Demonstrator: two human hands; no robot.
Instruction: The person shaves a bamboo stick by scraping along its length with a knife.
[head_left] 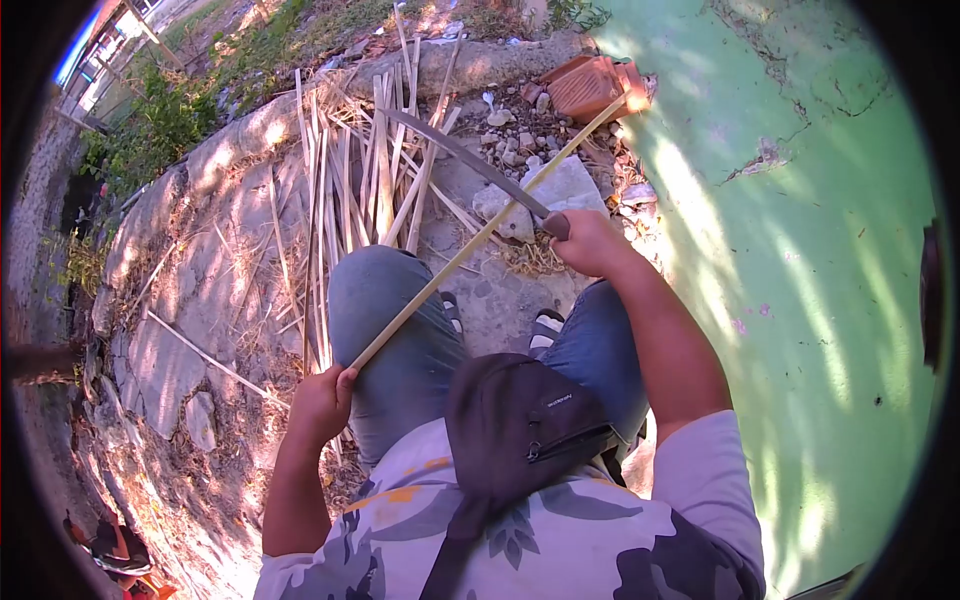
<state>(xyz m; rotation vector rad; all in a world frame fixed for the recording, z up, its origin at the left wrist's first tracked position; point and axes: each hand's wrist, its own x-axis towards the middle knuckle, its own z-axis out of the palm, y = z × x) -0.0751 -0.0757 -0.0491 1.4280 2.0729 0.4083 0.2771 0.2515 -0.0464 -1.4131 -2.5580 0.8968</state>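
My left hand, at the lower left beside my knee, is closed around the near end of a long pale bamboo strip. The strip slants up and away to the right, over my left thigh. My right hand grips the handle of a machete, whose long dark blade points up and to the left. Blade and strip cross just beyond my right hand; whether they touch I cannot tell. Beyond my knees, a loose heap of split bamboo strips lies on the ground.
A green wall runs along the right side. Broken concrete pieces, gravel and an orange-brown ribbed block lie at its foot. One loose strip lies on the cracked ground at left. A black bag hangs across my chest.
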